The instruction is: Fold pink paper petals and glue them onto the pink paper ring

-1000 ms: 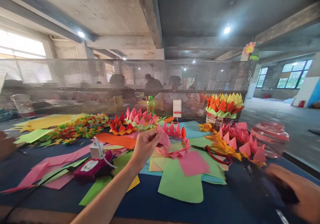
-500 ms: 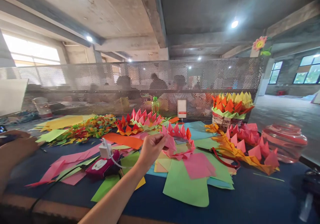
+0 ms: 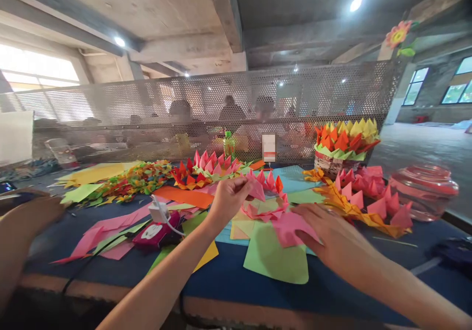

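Note:
A ring of folded pink paper points (image 3: 265, 213), with an orange point at its right, stands on the loose sheets. My left hand (image 3: 230, 198) is closed, pinching the folded pink paper at the ring's left side between thumb and fingers. Just right of the ring, my right hand (image 3: 328, 226) reaches over a flat pink paper sheet (image 3: 291, 229). Its thumb and fingers are apart across the sheet's right part; contact with the sheet is unclear. Green paper sheets (image 3: 276, 261) lie beneath. The scissors seen earlier are hidden behind my right hand.
A glass jar (image 3: 424, 192) and orange-and-pink folded strips (image 3: 361, 207) are at right, before a basket of paper points (image 3: 341, 158). A purple box (image 3: 157, 231) with a white plug sits left. Another person's arm (image 3: 25, 222) rests at the left edge. A mesh partition (image 3: 140, 104) stands behind.
My right hand has come in from the right to the flat pink sheet. My left hand keeps its pinch on the ring. The view has shifted slightly.

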A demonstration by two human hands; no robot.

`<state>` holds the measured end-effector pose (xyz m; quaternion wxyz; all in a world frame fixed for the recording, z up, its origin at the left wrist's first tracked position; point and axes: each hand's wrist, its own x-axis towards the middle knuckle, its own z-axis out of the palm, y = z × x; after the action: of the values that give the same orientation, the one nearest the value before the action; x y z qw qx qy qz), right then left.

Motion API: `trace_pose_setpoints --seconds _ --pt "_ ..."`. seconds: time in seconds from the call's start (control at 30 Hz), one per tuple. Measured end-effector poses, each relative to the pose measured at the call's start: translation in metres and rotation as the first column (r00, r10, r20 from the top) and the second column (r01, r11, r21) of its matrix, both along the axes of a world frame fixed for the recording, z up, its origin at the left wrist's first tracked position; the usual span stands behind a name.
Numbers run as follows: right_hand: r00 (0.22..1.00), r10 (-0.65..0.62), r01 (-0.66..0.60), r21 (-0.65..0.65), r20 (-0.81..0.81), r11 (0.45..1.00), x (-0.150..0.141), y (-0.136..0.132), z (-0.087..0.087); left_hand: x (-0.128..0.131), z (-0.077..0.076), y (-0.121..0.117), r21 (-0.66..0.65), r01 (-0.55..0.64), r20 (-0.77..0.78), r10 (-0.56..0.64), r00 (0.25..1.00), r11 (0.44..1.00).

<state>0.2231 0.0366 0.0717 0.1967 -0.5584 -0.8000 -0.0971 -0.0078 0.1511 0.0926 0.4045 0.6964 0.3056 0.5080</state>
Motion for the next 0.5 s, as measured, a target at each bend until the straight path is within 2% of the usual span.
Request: trace_pose_setpoints --seconds 0.1,0.27,0.37,0.5 --pt "0.995 -0.036 0.037 -0.011 0.098 0.999 -0.039 0.031 -0.007 0.000 0.004 0.005 0.002 0.011 -0.024 -0.011 1.000 1.000" --pt "0.992 -0.007 0.009 -0.018 0.129 1.000 -0.047 0.061 -0.022 0.002 0.005 0.014 -0.005 0.043 -0.045 -0.043 0.998 0.999" --pt "0.989 -0.005 0.008 -0.019 0.151 1.000 -0.045 0.056 -0.019 0.002 0.003 0.014 -0.013 0.052 -0.038 -0.052 0.998 0.999" --pt "0.985 0.014 -0.016 0.007 0.171 1.000 -0.046 0.026 -0.018 -0.003 0.001 0.002 -0.019 0.062 -0.041 -0.063 0.997 0.998"
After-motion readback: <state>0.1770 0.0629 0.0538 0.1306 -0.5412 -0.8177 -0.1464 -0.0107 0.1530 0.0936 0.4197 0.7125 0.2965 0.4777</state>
